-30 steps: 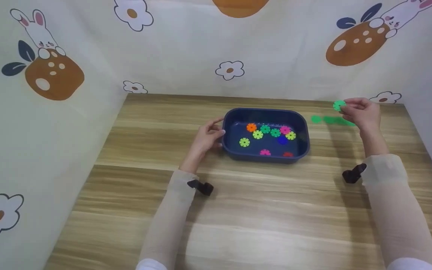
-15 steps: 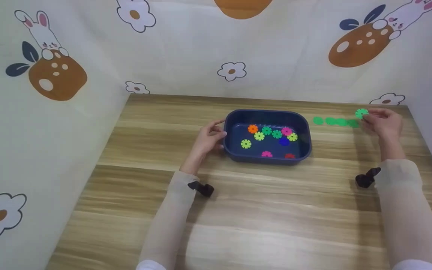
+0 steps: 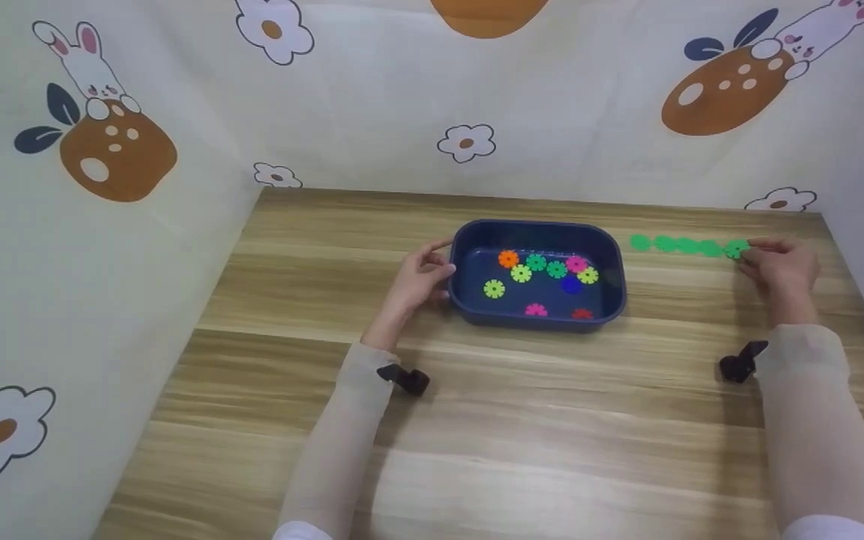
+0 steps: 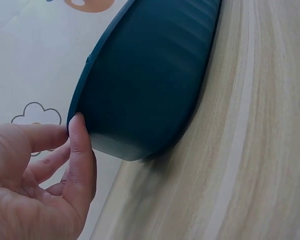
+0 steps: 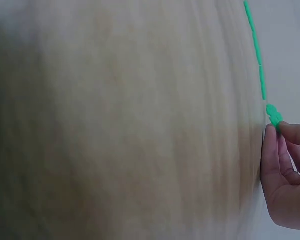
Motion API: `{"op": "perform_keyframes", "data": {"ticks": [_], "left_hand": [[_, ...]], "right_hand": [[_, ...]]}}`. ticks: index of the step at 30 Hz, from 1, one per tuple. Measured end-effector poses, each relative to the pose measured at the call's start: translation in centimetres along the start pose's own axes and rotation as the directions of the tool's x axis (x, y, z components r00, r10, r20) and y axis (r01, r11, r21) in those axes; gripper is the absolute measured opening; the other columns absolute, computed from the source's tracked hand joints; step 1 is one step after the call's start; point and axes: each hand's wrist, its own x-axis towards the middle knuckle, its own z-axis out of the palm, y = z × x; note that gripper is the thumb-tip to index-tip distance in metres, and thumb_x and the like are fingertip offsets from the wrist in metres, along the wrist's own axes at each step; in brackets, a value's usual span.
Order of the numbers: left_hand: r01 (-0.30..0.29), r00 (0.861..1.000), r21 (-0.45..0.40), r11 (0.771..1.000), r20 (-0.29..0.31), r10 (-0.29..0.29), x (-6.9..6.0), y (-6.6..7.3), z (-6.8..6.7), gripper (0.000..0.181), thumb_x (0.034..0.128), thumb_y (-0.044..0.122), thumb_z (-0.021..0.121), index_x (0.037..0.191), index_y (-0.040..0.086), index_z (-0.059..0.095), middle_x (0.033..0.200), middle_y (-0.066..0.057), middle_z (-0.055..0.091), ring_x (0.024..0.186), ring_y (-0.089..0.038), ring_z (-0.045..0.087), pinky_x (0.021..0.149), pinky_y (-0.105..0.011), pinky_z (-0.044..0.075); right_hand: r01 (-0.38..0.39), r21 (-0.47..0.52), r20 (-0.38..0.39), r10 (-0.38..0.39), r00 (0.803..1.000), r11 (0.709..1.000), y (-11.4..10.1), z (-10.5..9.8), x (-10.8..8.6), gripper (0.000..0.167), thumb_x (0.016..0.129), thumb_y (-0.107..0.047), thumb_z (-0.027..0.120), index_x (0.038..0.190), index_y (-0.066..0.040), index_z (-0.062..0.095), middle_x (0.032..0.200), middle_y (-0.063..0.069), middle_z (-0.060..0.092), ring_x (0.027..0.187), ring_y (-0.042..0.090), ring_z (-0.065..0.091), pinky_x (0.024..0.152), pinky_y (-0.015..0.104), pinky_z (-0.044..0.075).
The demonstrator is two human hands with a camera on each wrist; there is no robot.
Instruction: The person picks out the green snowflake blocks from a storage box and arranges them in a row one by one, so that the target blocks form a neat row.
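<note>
My left hand [image 3: 423, 279] is at the left end of a dark blue plastic tub [image 3: 537, 324], with thumb and index finger holding its rim; the left wrist view shows the fingertips at the tub's edge [image 4: 82, 80]. My right hand [image 3: 786, 266] pinches a green notched snowflake disc [image 3: 736, 249] between thumb and fingers. That disc is at the right end of a row of green discs [image 3: 687, 245] lying on the table. In the right wrist view the pinched disc [image 5: 274, 116] appears tilted, just off the end of the row.
Inside the tub lie several loose snowflake discs, among them an orange disc [image 3: 508, 259], a pink disc [image 3: 576, 264] and a blue disc [image 3: 571, 284]. A patterned cloth wall [image 3: 372, 97] borders the wood-grain table [image 3: 537, 420] at the back and sides.
The right hand has moved right and then down with the green disc, from above the row to its right end at the table. The left hand has stayed at the tub.
</note>
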Motion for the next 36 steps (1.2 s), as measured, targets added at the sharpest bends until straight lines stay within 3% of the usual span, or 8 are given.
{"op": "perform_keyframes", "data": {"ticks": [4,7,15,24,29,32,34,36], "left_hand": [[-0.001,1.0,0.0,1.0,-0.004,0.001,-0.03,-0.04,0.06,0.049,0.0944,0.002,0.063,0.142,0.012,0.055,0.1,-0.002,0.051,0.082,-0.011,0.056,0.059,-0.025,0.058],[-0.003,1.0,0.001,1.0,-0.009,0.003,0.0,-0.09,0.09,0.049,0.0938,0.002,0.063,0.141,0.011,0.055,0.099,-0.002,0.052,0.082,-0.011,0.056,0.059,-0.026,0.058],[-0.021,1.0,0.014,1.0,0.0,0.021,-0.03,-0.12,0.05,0.048,0.0944,0.002,0.062,0.141,0.009,0.055,0.1,-0.004,0.053,0.086,-0.012,0.057,0.062,-0.03,0.06],[-0.013,1.0,-0.005,1.0,0.0,0.013,0.05,-0.22,0.04,0.049,0.0942,0.002,0.063,0.141,0.01,0.055,0.1,-0.004,0.054,0.085,-0.011,0.057,0.061,-0.028,0.06],[-0.004,1.0,-0.004,1.0,-0.013,0.004,-0.02,-0.11,0.0,0.048,0.0942,0.002,0.063,0.141,0.01,0.055,0.101,-0.004,0.053,0.084,-0.012,0.057,0.061,-0.029,0.06],[-0.005,1.0,0.002,1.0,-0.01,0.005,-0.11,-0.01,0.08,0.049,0.0942,0.002,0.063,0.141,0.01,0.054,0.101,-0.005,0.053,0.083,-0.012,0.057,0.063,-0.031,0.061],[-0.004,1.0,0.003,1.0,-0.009,0.004,-0.16,0.02,0.11,0.049,0.0944,0.002,0.063,0.142,0.01,0.054,0.101,-0.004,0.053,0.083,-0.011,0.057,0.063,-0.031,0.061],[-0.002,1.0,0.0,1.0,-0.009,0.002,-0.18,0.02,0.09,0.049,0.0945,0.002,0.063,0.142,0.011,0.055,0.101,-0.004,0.052,0.083,-0.011,0.057,0.063,-0.031,0.06]], "right_hand": [[-0.001,-0.114,-0.015,-0.001,1.0,0.993,0.11,-0.06,0.28,0.012,0.095,-0.012,0.065,0.104,-0.019,0.064,0.083,-0.014,0.056,0.068,-0.006,0.065,0.077,0.013,0.058],[0.009,-0.174,-0.017,-0.013,1.0,0.985,0.05,0.03,0.4,0.01,0.096,-0.013,0.064,0.103,-0.019,0.063,0.076,-0.018,0.056,0.067,-0.007,0.064,0.077,0.013,0.058],[0.07,-0.312,-0.025,-0.082,0.996,0.947,-0.12,0.35,0.61,0.009,0.094,-0.011,0.063,0.103,-0.013,0.066,0.061,-0.021,0.054,0.058,-0.007,0.061,0.062,0.012,0.057],[0.113,-0.504,-0.012,-0.138,0.99,0.856,-0.48,0.7,0.11,0.032,0.097,-0.016,0.06,0.123,0.002,0.062,0.062,-0.023,0.049,0.06,-0.008,0.053,0.059,0.01,0.051],[0.159,-0.569,0.015,-0.184,0.983,0.806,-0.66,0.7,0.07,0.035,0.096,-0.019,0.062,0.121,0.006,0.063,0.061,-0.024,0.048,0.069,-0.001,0.049,0.076,0.018,0.047],[0.145,-0.54,0.007,-0.168,0.986,0.829,-0.5,0.55,0.11,0.035,0.097,-0.021,0.062,0.122,0.004,0.062,0.063,-0.024,0.048,0.07,-0.003,0.051,0.075,0.017,0.05],[0.132,-0.479,0.0,-0.151,0.989,0.868,-0.32,0.45,0.07,0.03,0.098,-0.021,0.061,0.119,0.0,0.062,0.065,-0.021,0.051,0.065,-0.006,0.055,0.066,0.011,0.052],[0.116,-0.365,0.005,-0.122,0.993,0.924,-0.25,0.43,-0.08,0.023,0.098,-0.019,0.059,0.115,-0.004,0.061,0.071,-0.019,0.053,0.065,-0.008,0.059,0.067,0.011,0.056]]}}
